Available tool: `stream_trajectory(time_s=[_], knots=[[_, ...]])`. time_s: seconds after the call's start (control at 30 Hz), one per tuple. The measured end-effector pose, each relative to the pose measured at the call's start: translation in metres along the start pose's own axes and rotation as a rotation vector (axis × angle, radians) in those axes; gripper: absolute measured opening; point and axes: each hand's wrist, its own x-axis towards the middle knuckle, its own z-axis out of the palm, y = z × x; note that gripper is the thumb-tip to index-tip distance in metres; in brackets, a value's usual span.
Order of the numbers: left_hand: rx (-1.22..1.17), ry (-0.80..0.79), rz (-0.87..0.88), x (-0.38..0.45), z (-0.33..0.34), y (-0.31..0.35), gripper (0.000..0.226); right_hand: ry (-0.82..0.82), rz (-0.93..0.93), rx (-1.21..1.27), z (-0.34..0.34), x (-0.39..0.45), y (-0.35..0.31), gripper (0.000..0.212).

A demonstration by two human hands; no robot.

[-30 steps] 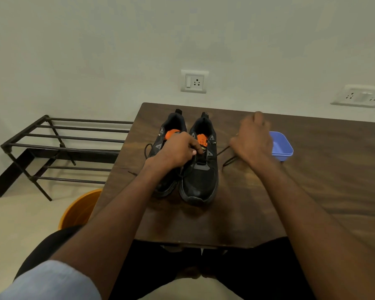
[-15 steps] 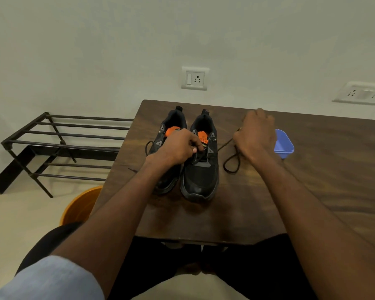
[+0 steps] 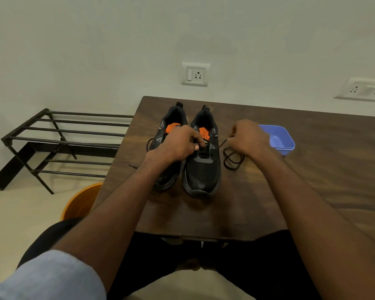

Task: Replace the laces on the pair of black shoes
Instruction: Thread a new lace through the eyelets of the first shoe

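Observation:
Two black shoes with orange insoles stand side by side on the dark wooden table (image 3: pixel 312 180), toes towards me. My left hand (image 3: pixel 180 144) lies over the left shoe (image 3: pixel 167 180) and its fingers pinch at the eyelets of the right shoe (image 3: pixel 204 172). My right hand (image 3: pixel 247 137) pinches a black lace (image 3: pixel 232 159) just right of that shoe. The lace runs from the eyelets to my fingers and its slack lies coiled on the table below my hand. A lace loop of the left shoe (image 3: pixel 148 142) shows at its left side.
A blue plastic tray (image 3: pixel 279 138) sits on the table right behind my right hand. A black metal rack (image 3: pixel 59 139) stands on the floor to the left. An orange bucket (image 3: pixel 80 202) is beside the table's left front corner. Wall sockets (image 3: pixel 195 74) are behind.
My right hand came back towards the right shoe and took a new pinch on the lace; more slack now lies coiled on the table. My left hand stayed at the eyelets.

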Motion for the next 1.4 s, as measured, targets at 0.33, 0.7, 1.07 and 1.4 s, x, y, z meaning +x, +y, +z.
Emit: stream_trajectory(time_s=[0.33,0.7,1.07,1.4], knots=[[-0.042,0.048,0.000,-0.001,0.004,0.001,0.027,-0.253,-0.142,0.149,0.023,0.005,-0.005,0.016],[-0.029,-0.010,0.003,-0.005,0.003,-0.001,0.043,-0.301,-0.092,0.233,0.024,0.007,-0.006,0.011],[-0.069,-0.022,-0.067,-0.006,-0.002,0.002,0.036,-0.244,-0.104,0.120,0.022,0.010,0.001,0.015],[-0.747,0.135,-0.187,-0.018,-0.022,0.032,0.046,-0.454,-0.006,1.390,-0.025,-0.019,-0.022,0.023]])
